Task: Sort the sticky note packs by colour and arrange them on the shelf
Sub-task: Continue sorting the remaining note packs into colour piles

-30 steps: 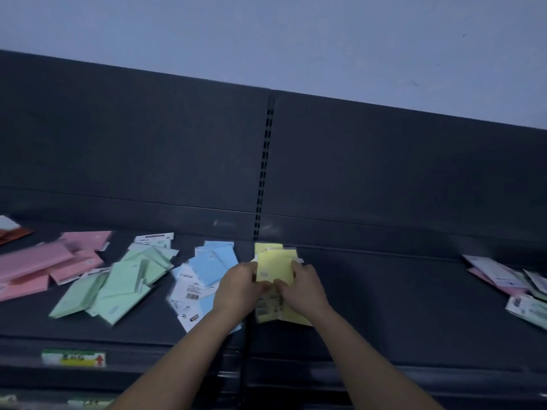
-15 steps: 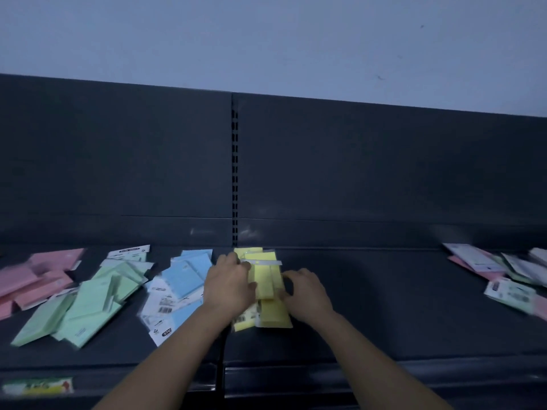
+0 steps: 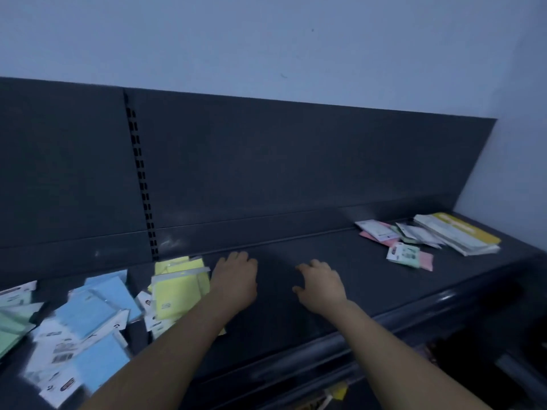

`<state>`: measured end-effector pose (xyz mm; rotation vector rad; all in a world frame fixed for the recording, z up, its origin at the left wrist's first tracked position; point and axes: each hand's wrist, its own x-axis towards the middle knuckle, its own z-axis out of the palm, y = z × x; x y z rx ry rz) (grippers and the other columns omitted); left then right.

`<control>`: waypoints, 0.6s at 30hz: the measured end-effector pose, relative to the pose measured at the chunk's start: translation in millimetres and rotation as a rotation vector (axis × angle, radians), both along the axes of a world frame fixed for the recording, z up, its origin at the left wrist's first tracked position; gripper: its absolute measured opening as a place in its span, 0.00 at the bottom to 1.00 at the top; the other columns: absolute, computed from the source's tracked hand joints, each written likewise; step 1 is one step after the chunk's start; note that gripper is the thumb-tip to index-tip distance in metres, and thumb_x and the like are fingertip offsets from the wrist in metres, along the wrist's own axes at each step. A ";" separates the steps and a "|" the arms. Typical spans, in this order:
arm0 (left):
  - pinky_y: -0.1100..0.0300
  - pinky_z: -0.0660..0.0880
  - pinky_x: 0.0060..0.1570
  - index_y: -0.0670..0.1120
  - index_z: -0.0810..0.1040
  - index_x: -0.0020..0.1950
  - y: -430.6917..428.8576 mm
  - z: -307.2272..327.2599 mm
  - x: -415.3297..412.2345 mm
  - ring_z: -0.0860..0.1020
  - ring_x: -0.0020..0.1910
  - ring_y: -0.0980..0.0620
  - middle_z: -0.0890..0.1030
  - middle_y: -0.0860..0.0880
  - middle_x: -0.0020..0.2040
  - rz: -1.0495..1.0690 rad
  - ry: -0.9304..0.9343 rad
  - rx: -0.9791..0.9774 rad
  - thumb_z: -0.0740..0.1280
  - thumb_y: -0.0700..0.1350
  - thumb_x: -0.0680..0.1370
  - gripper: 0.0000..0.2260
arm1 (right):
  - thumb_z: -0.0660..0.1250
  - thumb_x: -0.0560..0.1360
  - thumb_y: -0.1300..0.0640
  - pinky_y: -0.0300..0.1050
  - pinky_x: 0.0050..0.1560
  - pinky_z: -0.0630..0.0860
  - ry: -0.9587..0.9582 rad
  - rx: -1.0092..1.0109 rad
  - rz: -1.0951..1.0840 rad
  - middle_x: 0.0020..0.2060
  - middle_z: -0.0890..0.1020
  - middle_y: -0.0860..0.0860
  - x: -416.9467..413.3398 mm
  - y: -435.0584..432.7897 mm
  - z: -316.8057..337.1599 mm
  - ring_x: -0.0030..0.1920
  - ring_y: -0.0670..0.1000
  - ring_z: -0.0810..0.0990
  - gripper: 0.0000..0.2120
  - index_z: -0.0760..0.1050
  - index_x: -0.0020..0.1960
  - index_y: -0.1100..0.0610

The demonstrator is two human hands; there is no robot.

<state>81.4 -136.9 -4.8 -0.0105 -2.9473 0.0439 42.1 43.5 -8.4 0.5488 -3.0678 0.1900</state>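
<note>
On the dark shelf [image 3: 370,291] a pile of yellow sticky note packs [image 3: 177,287] lies left of centre. Blue packs [image 3: 94,315] are scattered to its left, and green packs [image 3: 11,321] show at the left edge. My left hand [image 3: 233,279] hovers palm down just right of the yellow pile, empty, fingers loosely curled. My right hand [image 3: 321,284] is over bare shelf further right, fingers spread, also empty. A mixed heap of unsorted packs [image 3: 411,244] lies at the far right.
A stack of larger sheets with a yellow top [image 3: 461,235] sits in the right corner by the wall. The shelf's back panel has a slotted upright [image 3: 142,184]. A rounded front rail [image 3: 340,347] edges the shelf.
Both hands have let go of the yellow packs and moved right, off the pile. My view has swung to the right, bringing the right-hand heap closer.
</note>
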 end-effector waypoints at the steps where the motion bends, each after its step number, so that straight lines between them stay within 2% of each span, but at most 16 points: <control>1: 0.53 0.66 0.60 0.46 0.72 0.62 9.6 -0.6 -5.9 0.68 0.63 0.47 0.71 0.47 0.61 -0.023 -0.007 0.001 0.63 0.48 0.78 0.14 | 0.62 0.78 0.47 0.50 0.64 0.66 -0.002 0.000 -0.023 0.66 0.70 0.54 -2.6 11.1 0.6 0.66 0.56 0.67 0.24 0.65 0.72 0.53; 7: 0.54 0.66 0.59 0.45 0.72 0.62 75.4 -3.3 -45.7 0.68 0.64 0.47 0.72 0.47 0.62 -0.115 -0.025 -0.001 0.62 0.48 0.78 0.14 | 0.63 0.77 0.46 0.50 0.65 0.65 -0.022 0.021 -0.145 0.65 0.70 0.55 -24.8 82.6 2.1 0.67 0.57 0.66 0.24 0.66 0.71 0.53; 18: 0.54 0.66 0.61 0.46 0.69 0.67 205.0 -12.1 -127.6 0.68 0.65 0.47 0.71 0.46 0.65 -0.136 -0.091 0.038 0.62 0.50 0.79 0.18 | 0.64 0.76 0.46 0.50 0.64 0.67 -0.036 0.031 -0.235 0.65 0.71 0.55 -91.2 220.1 7.0 0.66 0.57 0.68 0.24 0.67 0.70 0.53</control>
